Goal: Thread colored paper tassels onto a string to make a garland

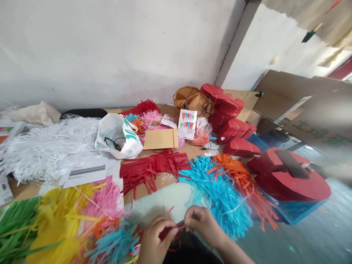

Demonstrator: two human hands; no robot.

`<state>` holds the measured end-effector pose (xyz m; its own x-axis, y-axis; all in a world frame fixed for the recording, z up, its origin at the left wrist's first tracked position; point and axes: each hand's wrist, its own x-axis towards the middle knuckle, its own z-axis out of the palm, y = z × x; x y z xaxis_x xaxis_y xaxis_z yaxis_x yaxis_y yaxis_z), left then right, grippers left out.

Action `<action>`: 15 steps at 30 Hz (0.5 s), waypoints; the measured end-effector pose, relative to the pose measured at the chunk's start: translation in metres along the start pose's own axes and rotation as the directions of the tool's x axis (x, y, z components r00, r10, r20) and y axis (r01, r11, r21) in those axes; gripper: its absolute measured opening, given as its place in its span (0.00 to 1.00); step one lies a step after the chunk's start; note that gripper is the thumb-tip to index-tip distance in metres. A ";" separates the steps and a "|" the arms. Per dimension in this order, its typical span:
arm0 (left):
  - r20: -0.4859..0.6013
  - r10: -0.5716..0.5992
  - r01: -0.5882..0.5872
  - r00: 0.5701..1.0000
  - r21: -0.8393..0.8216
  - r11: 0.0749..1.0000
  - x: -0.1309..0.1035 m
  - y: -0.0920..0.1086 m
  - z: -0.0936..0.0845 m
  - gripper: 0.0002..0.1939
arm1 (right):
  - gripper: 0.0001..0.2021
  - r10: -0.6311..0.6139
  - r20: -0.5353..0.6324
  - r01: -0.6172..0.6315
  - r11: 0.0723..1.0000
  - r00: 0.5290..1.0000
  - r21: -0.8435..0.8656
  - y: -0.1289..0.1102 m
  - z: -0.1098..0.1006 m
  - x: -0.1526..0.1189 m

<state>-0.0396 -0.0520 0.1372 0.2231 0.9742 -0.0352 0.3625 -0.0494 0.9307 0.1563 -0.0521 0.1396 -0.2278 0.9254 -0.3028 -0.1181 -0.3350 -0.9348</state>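
At the bottom centre, my left hand (159,236) and my right hand (199,222) are close together, each with its fingers pinched. A thin red strip (170,210) sticks up above my left fingers, and more red shows below them. What my right fingertips hold is too small to make out. Red fringed paper (154,167) lies beyond my hands. A blue tassel pile (220,200) and orange tassels (244,179) lie to the right. Yellow (59,216), green (19,223) and pink tassels (106,198) lie to the left.
A white bag (118,135), a yellow envelope (161,138), a picture card (187,124) and a brown bag (191,97) stand or lie farther back. White shredded strips (55,146) cover the left. Red stacks (233,128) and a blue crate (299,211) are at the right.
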 end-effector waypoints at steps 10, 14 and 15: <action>-0.071 -0.156 0.136 0.985 -0.228 0.964 -0.008 -0.015 0.019 0.19 | 0.14 -0.224 -0.056 0.212 0.962 0.973 -0.172 0.002 0.013 0.001; -0.288 0.417 -0.361 0.862 0.229 0.904 -0.008 -0.014 0.013 0.11 | 0.12 -0.428 -0.062 0.395 0.872 0.901 -0.288 0.006 0.015 -0.001; -0.249 0.554 -0.465 0.795 0.337 0.819 -0.008 -0.012 0.010 0.12 | 0.11 -0.440 -0.062 0.408 0.869 0.896 -0.281 0.005 0.016 -0.002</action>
<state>-0.0364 -0.0616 0.1224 0.1530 0.8017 0.5779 0.4981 -0.5676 0.6556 0.1406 -0.0587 0.1381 -0.0921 0.9874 0.1289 0.0759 0.1360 -0.9878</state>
